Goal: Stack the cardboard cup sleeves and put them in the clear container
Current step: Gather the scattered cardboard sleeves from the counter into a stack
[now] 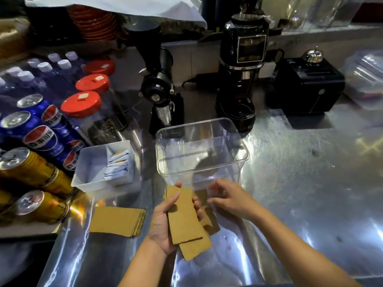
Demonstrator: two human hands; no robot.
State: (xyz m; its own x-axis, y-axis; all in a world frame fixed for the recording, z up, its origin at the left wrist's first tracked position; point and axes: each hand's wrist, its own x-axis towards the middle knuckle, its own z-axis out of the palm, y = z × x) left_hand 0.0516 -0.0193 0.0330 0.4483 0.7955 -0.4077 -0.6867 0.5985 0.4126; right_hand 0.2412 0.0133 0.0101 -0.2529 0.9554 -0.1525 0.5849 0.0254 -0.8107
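My left hand [161, 222] grips a small stack of flattened brown cardboard cup sleeves [184, 218], slightly fanned at the lower end. My right hand [228, 196] hovers just to their right with fingers apart, holding nothing, close to a loose sleeve [211, 223] lying on the steel counter under the held stack. The clear container [244, 154] stands empty just beyond both hands. Another neat pile of sleeves [116, 220] lies flat on the counter to the left.
A white tray [87, 168] with small packets sits left of the container. Blue and gold drink cans [37, 137], red-lidded jars [83, 104] and bottles crowd the left. Two black grinders [240, 69] and a black box [306, 88] stand behind.
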